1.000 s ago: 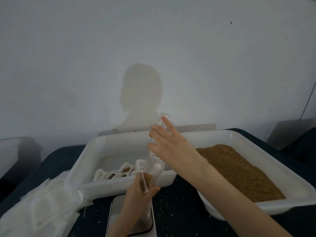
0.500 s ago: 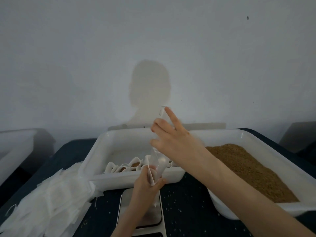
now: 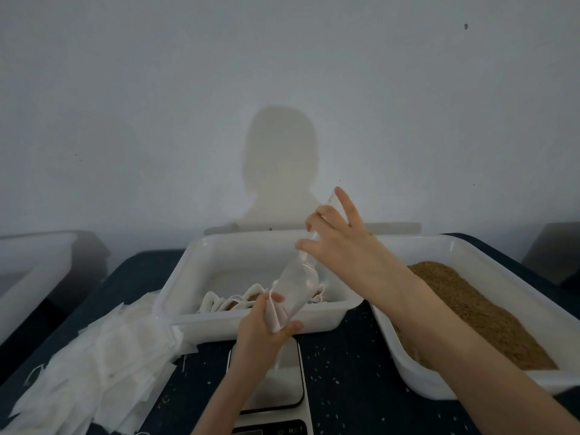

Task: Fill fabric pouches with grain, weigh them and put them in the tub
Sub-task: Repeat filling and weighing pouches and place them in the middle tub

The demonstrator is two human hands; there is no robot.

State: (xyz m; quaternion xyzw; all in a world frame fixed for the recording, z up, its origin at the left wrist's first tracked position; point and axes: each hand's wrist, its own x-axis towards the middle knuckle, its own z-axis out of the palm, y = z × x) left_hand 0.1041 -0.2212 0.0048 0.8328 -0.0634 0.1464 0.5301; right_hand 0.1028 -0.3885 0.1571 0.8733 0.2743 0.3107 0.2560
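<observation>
Clear scoop [image 3: 296, 282] tilted, mouth down-left into pouch [image 3: 273, 315] | left grip [image 3: 262, 332] pinches pouch | right grip [image 3: 340, 246] seemingly holds handle

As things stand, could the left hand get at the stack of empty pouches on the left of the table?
Probably not right away: the left hand is pinching a pouch open under the scoop. Nothing blocks the way to the stack.

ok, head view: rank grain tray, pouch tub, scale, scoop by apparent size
1. grain tray
2. pouch tub; looks alike, but it sits farther back and the tray is cropped, so unsure
3. scale
4. scoop
</observation>
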